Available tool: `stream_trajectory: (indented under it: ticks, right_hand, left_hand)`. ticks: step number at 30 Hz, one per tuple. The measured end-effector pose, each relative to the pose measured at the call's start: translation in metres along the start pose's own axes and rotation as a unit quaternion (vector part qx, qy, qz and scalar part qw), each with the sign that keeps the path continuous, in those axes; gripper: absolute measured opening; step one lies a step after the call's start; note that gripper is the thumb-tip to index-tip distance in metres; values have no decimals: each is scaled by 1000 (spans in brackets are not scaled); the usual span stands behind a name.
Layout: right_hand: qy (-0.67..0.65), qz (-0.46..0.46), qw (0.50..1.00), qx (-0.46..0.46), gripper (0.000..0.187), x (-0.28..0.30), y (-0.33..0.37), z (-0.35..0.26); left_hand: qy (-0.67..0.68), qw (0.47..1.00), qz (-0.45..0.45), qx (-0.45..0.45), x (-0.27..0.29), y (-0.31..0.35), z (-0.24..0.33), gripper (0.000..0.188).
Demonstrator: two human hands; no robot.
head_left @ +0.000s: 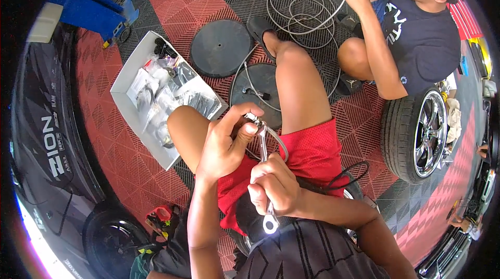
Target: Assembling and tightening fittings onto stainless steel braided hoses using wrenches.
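Observation:
My left hand (225, 142) is closed, with thumb and forefinger pinching a shiny metal hose fitting (252, 118) above my lap. From the fitting a thin grey hose (283, 146) curves down behind my right hand. My right hand (277, 184) is wrapped round the middle of a chrome combination wrench (263, 146). The wrench's upper end is at the fitting, close to my left thumb; whether it is seated there I cannot tell. Its ring end (270, 224) sticks out below my right fist, towards my shirt.
An open white box (121, 103) of bagged parts stands left of my knee. Two round black discs (221, 48) lie on the tiled floor near a coiled hose (272, 5). Another person (422, 44) sits at upper right, by a chrome wheel (403, 135). A dark car (52, 138) fills the left.

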State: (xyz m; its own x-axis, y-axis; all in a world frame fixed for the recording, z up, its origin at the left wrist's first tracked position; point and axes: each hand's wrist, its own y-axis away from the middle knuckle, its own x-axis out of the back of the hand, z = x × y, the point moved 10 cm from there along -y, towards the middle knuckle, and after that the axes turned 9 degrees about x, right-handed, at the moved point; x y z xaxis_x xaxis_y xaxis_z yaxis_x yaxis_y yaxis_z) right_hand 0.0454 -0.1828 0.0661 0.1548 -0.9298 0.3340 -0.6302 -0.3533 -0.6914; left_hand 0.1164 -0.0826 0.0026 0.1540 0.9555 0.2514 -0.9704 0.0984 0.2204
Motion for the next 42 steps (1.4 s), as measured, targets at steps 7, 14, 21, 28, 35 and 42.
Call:
stream_trajectory:
  ticks: [7,14,21,28,35,42]
  right_hand:
    - [22,-32,999,-12,20,-13,1,5]
    - [1,-66,998,-21,15,2,-22,3]
    - [72,-112,991,1,19,-10,-22,1]
    - [70,-119,990,-7,18,-14,-20,6]
    - [-55,-97,993,-49,13,11,-40,17]
    - [-173,-86,966,-173,24,35,-49,41]
  left_hand:
    - [-5,1000,4,13,0,1,0,19]
    - [-10,1000,-2,-13,-1,3,6,18]
    - [-29,1000,8,-1,0,-2,10,18]
    - [-30,998,25,-39,3,0,7,19]
    - [-17,999,24,-23,7,0,14,17]
    - [-25,998,29,-59,6,-2,23,18]
